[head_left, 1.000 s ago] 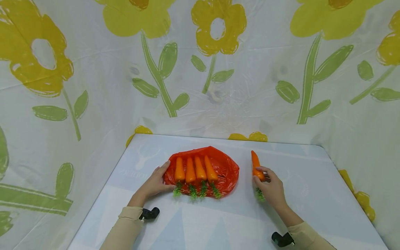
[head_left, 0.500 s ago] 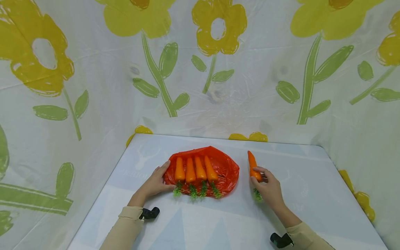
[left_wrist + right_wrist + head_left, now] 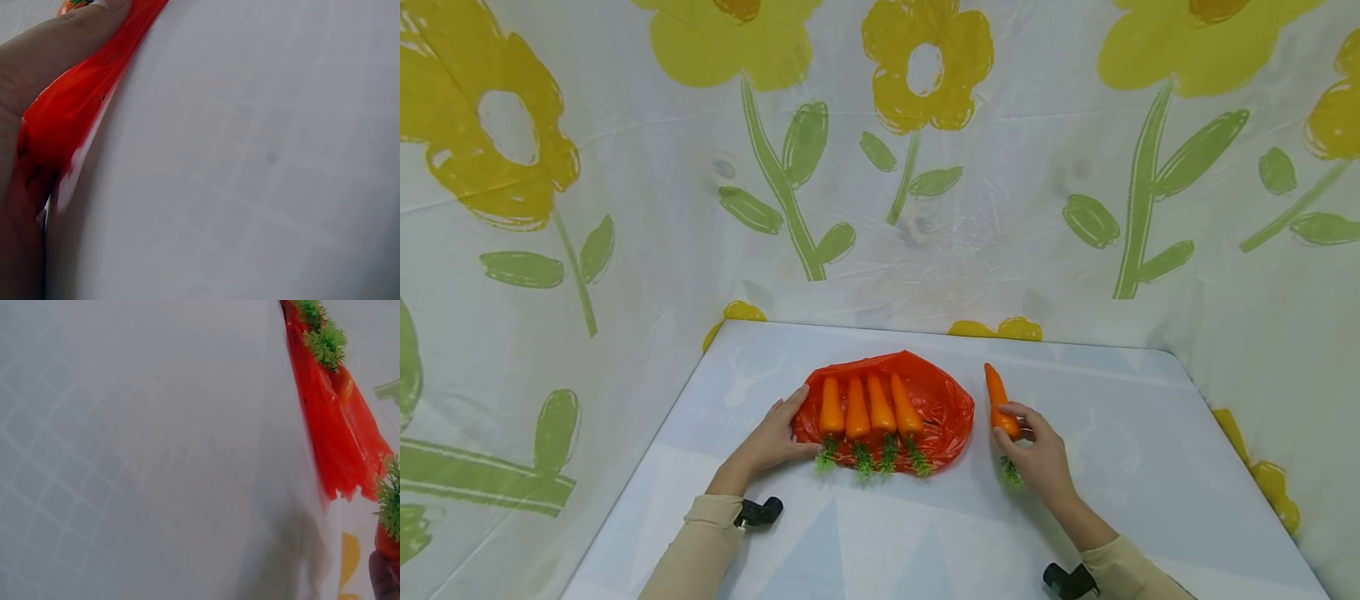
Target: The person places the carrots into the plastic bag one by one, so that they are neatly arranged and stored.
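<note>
Several orange carrots (image 3: 878, 408) with green leafy tops lie side by side on a red plastic bag (image 3: 951, 417), their tips pointing away from me. My left hand (image 3: 767, 437) holds the bag's left end, fingers at its far side and thumb near the front edge. The left wrist view shows the thumb (image 3: 69, 47) lying along the red plastic (image 3: 75, 112). To the right of the bag, my right hand (image 3: 1041, 454) grips another carrot (image 3: 996, 392) by its thick end, the leafy top hanging below the fingers. In the right wrist view only that carrot's leaves (image 3: 390, 503) and a fingertip show clearly.
The pale patterned table (image 3: 880, 533) ends at a back edge beside a white curtain (image 3: 1000, 250) printed with yellow flowers. A black wrist camera (image 3: 760, 512) sits at the left sleeve, and another black camera (image 3: 1070, 581) at the right.
My right hand has moved a little left toward the bag, bringing its carrot along. The left hand, the bag and the carrots on it have stayed put.
</note>
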Available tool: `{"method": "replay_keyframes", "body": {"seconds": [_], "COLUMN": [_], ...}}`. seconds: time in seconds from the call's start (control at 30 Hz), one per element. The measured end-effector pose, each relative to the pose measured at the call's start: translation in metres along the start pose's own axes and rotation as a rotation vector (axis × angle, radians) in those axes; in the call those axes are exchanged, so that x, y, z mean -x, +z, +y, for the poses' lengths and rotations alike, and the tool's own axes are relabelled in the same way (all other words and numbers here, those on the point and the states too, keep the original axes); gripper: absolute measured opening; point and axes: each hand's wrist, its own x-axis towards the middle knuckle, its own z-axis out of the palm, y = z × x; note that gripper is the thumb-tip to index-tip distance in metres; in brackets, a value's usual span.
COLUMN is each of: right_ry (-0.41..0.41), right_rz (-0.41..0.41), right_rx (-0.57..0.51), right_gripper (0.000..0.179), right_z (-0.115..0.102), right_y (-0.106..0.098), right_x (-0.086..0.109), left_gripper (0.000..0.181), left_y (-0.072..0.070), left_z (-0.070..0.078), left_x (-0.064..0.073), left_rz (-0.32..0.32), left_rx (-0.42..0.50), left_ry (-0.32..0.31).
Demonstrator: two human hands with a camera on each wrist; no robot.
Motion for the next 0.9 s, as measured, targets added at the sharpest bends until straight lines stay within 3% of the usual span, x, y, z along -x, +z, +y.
{"method": "replay_keyframes", "body": {"seconds": [0.9], "right_ry": [-0.150], "right_rz": [-0.007], "right_rx": [-0.081], "right_gripper": [0.032], "right_z": [-0.0084], "right_y": [0.0103], "right_x": [0.0029], "left_gripper": [0.116], "left_y": [-0.0003], "left_z": [0.0022], "left_x": [0.0015], "left_rz": [-0.009], "left_rx": [0.020], "left_ry": [-0.034]}}
